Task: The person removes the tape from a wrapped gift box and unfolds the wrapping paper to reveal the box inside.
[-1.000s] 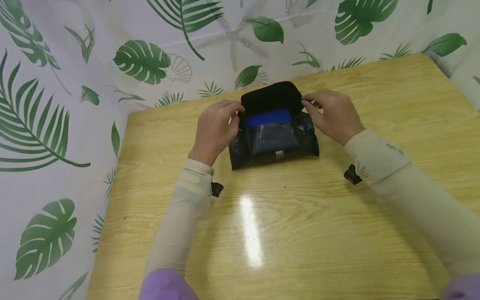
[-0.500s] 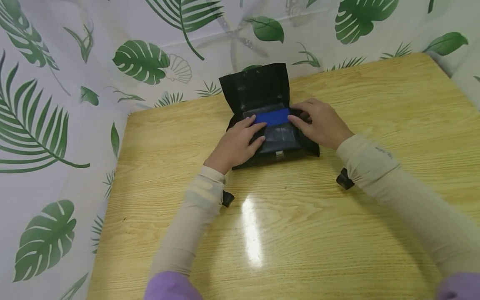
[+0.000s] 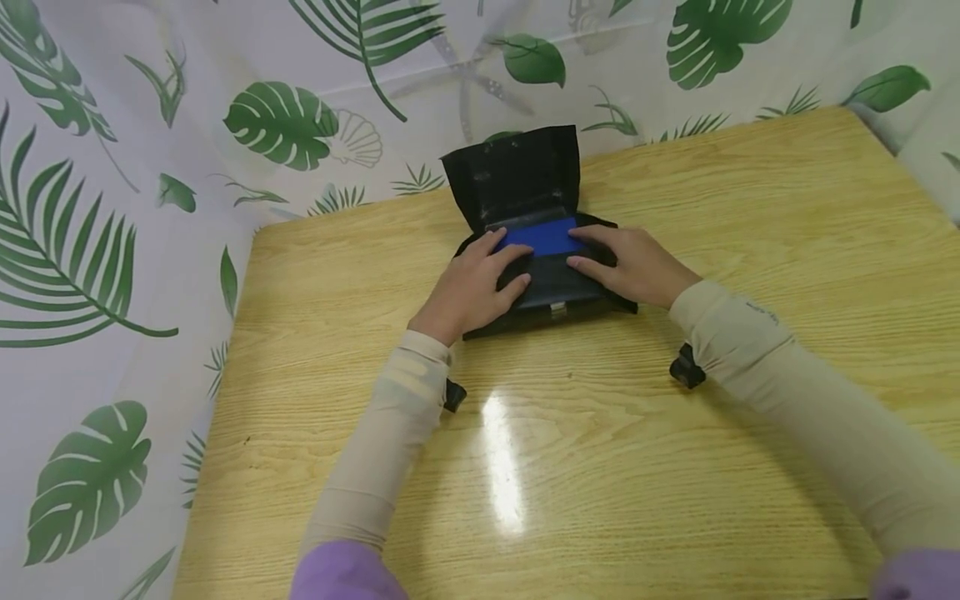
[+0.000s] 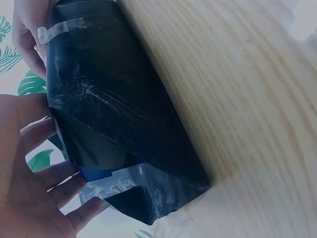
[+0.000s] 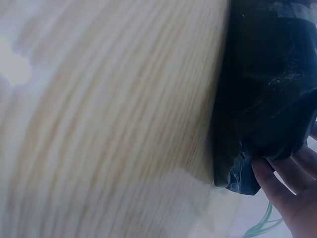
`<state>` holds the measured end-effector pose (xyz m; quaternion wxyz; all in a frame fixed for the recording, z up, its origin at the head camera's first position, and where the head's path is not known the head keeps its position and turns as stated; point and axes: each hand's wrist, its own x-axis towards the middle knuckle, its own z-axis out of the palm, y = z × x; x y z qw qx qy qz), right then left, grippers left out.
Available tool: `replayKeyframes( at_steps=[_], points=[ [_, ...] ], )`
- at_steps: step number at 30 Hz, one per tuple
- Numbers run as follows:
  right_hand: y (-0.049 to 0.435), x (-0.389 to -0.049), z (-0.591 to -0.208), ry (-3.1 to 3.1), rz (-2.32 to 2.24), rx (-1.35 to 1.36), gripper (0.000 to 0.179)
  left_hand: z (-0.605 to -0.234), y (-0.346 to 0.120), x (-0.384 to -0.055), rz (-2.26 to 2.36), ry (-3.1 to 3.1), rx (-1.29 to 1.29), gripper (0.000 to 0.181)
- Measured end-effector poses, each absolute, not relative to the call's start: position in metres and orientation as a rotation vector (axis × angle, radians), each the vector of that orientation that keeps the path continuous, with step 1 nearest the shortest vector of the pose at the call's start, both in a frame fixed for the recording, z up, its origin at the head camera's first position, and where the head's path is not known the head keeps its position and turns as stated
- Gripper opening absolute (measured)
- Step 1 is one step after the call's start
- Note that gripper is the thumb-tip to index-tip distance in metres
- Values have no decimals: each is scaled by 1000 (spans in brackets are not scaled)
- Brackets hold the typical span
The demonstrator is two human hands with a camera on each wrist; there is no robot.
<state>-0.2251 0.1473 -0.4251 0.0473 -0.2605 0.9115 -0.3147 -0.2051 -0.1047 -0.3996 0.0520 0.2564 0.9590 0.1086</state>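
A blue flat-faced object (image 3: 542, 237) lies partly wrapped in a black plastic sheet (image 3: 517, 177) near the table's far edge. The sheet's far flap stands raised behind it, and the near part is folded over its front. A small strip of clear tape (image 3: 557, 309) sits on the front fold. My left hand (image 3: 465, 287) rests on the left side of the package with its fingers spread. On the right side, my right hand (image 3: 643, 265) presses with fingers extended. In the left wrist view, a loose plastic end (image 4: 148, 193) gapes open beside the left fingers (image 4: 64, 191).
The wood-grained table (image 3: 585, 467) stretches out in front of the package. Behind it hangs a white cloth (image 3: 420, 67) with a green leaf print. A black wrist device (image 3: 455, 395) sits under the left sleeve, another black device (image 3: 686, 367) under the right.
Both hands have let go of the far flap, which now stands up and back. They have come down onto the package's sides. The right hand has slid slightly nearer.
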Motion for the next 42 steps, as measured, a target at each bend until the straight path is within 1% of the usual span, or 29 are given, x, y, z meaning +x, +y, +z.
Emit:
replayKeyframes(
  at_steps=[8,15,22,26,28,30,33,38,42],
  points=[
    [148,-222,-419,2764,-986,-770,53,-399,-107,-201,348,2954,782,45],
    [148,-221,-411,2784,-966,-915,35,-396,-108,-195,326,2963,771,43],
    [153,-215,-399,2762,-944,-992,21,-394,-111,-191,340,2956,768,44],
    [155,-215,-395,2729,-952,-1119,11,-395,-114,-191,390,2936,800,43],
    [156,-214,-394,2704,-969,-1160,10,-395,-115,-193,436,2919,816,41],
    [157,-213,-394,2683,-985,-1166,8,-395,-115,-196,479,2897,818,38],
    [160,-209,-395,2638,-1040,-1101,5,-394,-115,-199,569,2856,810,38],
    [164,-207,-403,2569,-1142,-927,20,-399,-118,-201,723,2774,788,41],
    [165,-206,-408,2535,-1217,-849,27,-402,-118,-203,813,2743,781,41]
  ],
)
